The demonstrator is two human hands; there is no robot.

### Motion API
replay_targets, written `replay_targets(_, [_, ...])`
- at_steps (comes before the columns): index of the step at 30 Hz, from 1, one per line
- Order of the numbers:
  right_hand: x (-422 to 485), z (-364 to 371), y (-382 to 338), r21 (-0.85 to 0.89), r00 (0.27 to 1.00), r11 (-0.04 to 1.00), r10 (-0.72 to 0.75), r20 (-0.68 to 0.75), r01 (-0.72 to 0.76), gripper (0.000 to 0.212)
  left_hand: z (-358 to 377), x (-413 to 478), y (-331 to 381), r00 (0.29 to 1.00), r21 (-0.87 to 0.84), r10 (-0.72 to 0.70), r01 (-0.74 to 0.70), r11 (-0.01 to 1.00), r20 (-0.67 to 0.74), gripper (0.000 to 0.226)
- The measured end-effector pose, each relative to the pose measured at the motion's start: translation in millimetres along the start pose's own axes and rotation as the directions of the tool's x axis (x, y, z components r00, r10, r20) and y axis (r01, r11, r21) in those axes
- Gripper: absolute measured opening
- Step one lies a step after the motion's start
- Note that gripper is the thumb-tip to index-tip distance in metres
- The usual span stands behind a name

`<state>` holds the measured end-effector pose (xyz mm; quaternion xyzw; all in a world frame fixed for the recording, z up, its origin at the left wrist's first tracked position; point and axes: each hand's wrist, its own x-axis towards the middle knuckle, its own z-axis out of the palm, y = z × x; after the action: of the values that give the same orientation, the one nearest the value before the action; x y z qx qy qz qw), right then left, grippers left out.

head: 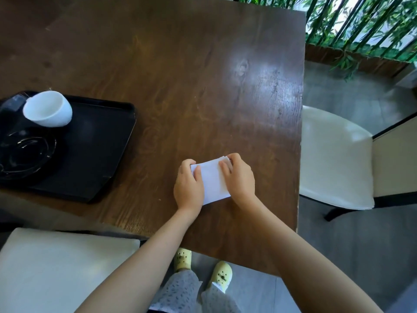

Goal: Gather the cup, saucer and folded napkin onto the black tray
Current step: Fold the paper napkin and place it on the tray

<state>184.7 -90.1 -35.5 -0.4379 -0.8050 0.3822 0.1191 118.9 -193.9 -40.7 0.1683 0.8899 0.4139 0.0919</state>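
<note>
napkin (214, 180): white, folded | left hand (188, 188), right hand (240, 178): seemingly pinching its ends

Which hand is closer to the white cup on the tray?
Left. The left hand sits on the napkin's side facing the cup; the right hand holds the napkin's far side, farther off. Neither touches the cup.
</note>
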Motion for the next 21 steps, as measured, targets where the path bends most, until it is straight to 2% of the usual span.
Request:
replay_targets(4, [3, 8, 2, -0.145, 0.994, 0.989, -0.04, -0.097, 0.026, 0.02, 4, 4, 1, 0.996, 0.202, 0.081, -0.071, 0.977, -0.04, 0.014])
replay_targets(6, [4, 11, 4, -0.244, 0.981, 0.967, -0.112, -0.161, 0.071, 0.023, 6, 7, 0, 0.991, 0.308, 0.124, -0.106, 0.945, -0.04, 0.011])
replay_targets(8, [6, 13, 6, -0.376, 0.966, 0.918, -0.2, -0.163, 0.127, 0.031, 8, 8, -2, 0.988, 0.371, 0.152, -0.13, 0.92, -0.031, 0.009])
replay_targets(10, [7, 15, 8, -0.459, 0.947, 0.862, -0.298, -0.118, 0.214, 0.038, 10, 9, -5, 0.985, 0.406, 0.174, -0.153, 0.901, -0.015, 0.01])
replay_targets(13, [12, 14, 14, -0.472, 0.917, 0.81, -0.399, -0.006, 0.349, 0.038, 11, 9, -7, 0.98, 0.421, 0.2, -0.176, 0.89, -0.014, 0.009])
replay_targets(16, [19, 10, 21, -0.471, 0.915, 0.789, -0.382, 0.127, 0.394, 0.042, 11, 12, -9, 0.976, 0.42, 0.214, -0.184, 0.889, -0.026, 0.008])
replay_targets(21, [21, 11, 24, -0.52, 0.927, 0.768, -0.333, 0.174, 0.374, 0.05, 7, 12, -6, 0.976, 0.424, 0.217, -0.2, 0.883, 0.009, 0.01])
